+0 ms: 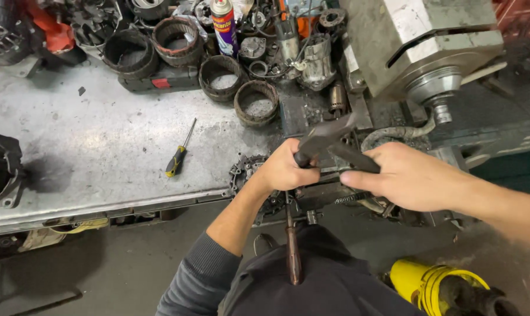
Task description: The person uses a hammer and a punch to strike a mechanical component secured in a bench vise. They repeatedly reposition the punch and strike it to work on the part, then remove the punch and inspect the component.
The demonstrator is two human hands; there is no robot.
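Your left hand (285, 169) is wrapped tight round one dark handle of a pair of large pliers (329, 143), and your right hand (408, 175) is clamped on the other handle, fingers curled over it. You hold the pliers just above the near edge of the tabletop (101, 146), nose pointing up and away from you. Gripping one handle in each hand looks like a way to get leverage on the tool, though what the nose bites on I cannot tell.

Directly beneath the pliers sits a round, toothed metal part (247, 172), dull grey and greasy, half hidden by your left wrist. Below that, a long tool with a brown, worn wooden handle (292, 251) hangs down toward your lap, seemingly parked within reach.

To the left of the pliers, on the scuffed, stained sheet-metal surface, lies a slim screwdriver (179, 151) with a yellow and black handle, well apart from your hands. Beyond the pliers stand several rusty ring-shaped windings (256, 102), hollow and ribbed, and a spray can (223, 26) upright behind them. To the right and above the pliers looms a heavy grey machine head (429, 47), blocky, with a polished steel spindle.
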